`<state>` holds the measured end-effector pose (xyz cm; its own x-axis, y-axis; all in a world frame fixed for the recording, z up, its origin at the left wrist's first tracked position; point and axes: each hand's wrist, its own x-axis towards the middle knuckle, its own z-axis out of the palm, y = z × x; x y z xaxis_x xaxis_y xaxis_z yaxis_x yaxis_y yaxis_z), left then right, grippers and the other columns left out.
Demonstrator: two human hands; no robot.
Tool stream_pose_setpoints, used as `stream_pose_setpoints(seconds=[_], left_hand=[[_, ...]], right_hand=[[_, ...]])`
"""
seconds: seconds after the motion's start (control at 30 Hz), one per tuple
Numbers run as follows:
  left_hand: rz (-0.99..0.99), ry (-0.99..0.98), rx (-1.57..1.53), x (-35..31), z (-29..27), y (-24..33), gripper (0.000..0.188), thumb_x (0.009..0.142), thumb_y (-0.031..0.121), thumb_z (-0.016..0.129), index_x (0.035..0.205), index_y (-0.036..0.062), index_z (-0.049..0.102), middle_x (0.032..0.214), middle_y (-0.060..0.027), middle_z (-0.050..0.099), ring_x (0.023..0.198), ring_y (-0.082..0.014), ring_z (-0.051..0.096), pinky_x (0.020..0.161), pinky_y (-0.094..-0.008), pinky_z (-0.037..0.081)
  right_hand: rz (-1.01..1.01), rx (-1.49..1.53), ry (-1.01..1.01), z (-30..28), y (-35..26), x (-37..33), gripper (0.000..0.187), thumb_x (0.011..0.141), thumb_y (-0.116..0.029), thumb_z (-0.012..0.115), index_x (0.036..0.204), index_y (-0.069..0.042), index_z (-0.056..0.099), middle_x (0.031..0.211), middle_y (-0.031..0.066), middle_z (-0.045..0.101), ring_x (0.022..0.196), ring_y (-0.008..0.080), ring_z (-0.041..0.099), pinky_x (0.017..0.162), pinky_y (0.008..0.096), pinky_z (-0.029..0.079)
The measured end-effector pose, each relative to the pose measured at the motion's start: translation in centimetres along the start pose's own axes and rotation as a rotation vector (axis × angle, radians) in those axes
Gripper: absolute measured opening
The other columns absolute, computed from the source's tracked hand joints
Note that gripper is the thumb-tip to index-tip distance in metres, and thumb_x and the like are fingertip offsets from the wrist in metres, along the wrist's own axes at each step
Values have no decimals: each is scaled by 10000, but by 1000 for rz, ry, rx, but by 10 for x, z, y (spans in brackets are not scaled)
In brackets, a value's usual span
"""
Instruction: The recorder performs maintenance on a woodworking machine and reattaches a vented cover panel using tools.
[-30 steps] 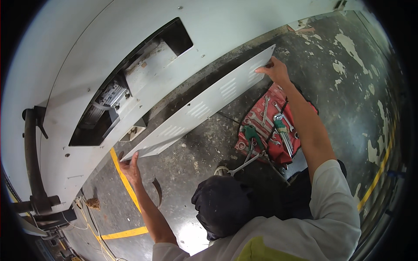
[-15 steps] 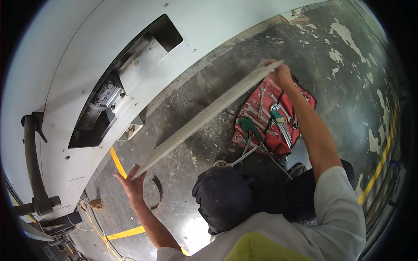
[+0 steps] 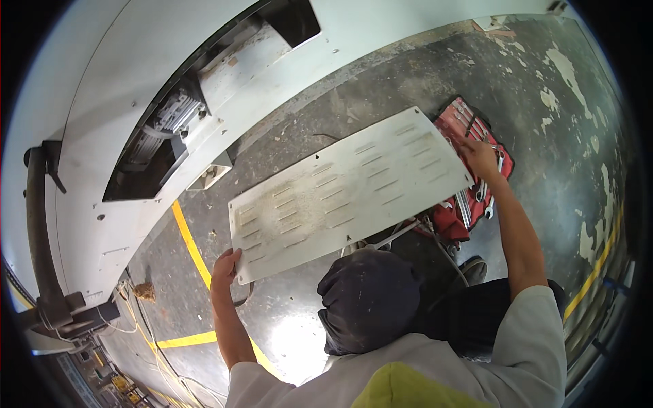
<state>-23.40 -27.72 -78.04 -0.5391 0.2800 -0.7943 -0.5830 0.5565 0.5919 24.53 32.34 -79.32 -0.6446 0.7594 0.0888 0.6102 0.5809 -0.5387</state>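
Observation:
A white louvred metal panel (image 3: 340, 183) is held aslant above the floor, its slotted face turned up toward me. At its lower left corner, my left hand (image 3: 226, 264) is closed on the edge. My right hand (image 3: 480, 160) grips the opposite short end, with some of its fingers hidden by the panel. Under and beside that end lies a red tool roll (image 3: 450, 228) with several spanners and hex keys; the panel covers part of it. A dark cap (image 3: 371, 299) stands between my arms, in front of the panel's lower edge.
A large white machine housing (image 3: 272, 85) fills the upper left. Its long opening (image 3: 153, 160) shows a metal motor-like part. A dark bar handle (image 3: 46, 238) juts from the housing. Cables (image 3: 139, 326) trail over the floor at lower left, near yellow floor lines (image 3: 192, 245).
The panel has tipped from nearly edge-on to show its broad louvred face. My right hand has come lower and nearer, and the left hand's fingers have closed on the corner. The view has shifted slightly.

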Motion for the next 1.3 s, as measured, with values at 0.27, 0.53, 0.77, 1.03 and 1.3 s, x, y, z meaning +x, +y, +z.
stream_pose_setpoints(seconds=[0.27,0.53,0.77,1.03,1.3], left_hand=[[60,98,-15,10,-31,-35,363,920,246,652,1214,38,602,914,-27,690,676,-127,660,547,-259,524],[34,161,-73,19,1,-57,385,909,253,673,1220,37,600,954,-40,688,752,-131,665,628,-275,539],[188,497,171,29,30,-46,536,934,422,582,1182,-49,649,1159,-167,654,1072,-237,591,963,-375,426],[314,117,-14,98,176,63,606,954,447,552,1255,-78,584,1157,-152,645,964,-263,651,867,-407,506],[464,-315,313,136,528,174,636,937,467,579,1319,-41,547,1317,-157,581,1182,-243,550,1034,-358,397]], right_hand=[[419,64,-472,62,-22,14,604,852,-543,653,952,47,729,816,151,719,745,189,677,703,367,515],[457,-7,-349,69,-3,-5,682,752,-616,704,897,51,724,815,218,706,809,320,707,751,404,532],[540,66,-370,8,-30,3,792,749,-684,682,992,69,718,907,187,720,869,266,703,814,383,521],[757,236,-161,-180,9,-23,813,780,-694,655,1052,71,695,966,166,704,873,225,673,814,369,521],[829,528,534,-350,7,-157,485,887,-380,667,1051,76,680,927,111,701,734,143,642,714,259,493]])
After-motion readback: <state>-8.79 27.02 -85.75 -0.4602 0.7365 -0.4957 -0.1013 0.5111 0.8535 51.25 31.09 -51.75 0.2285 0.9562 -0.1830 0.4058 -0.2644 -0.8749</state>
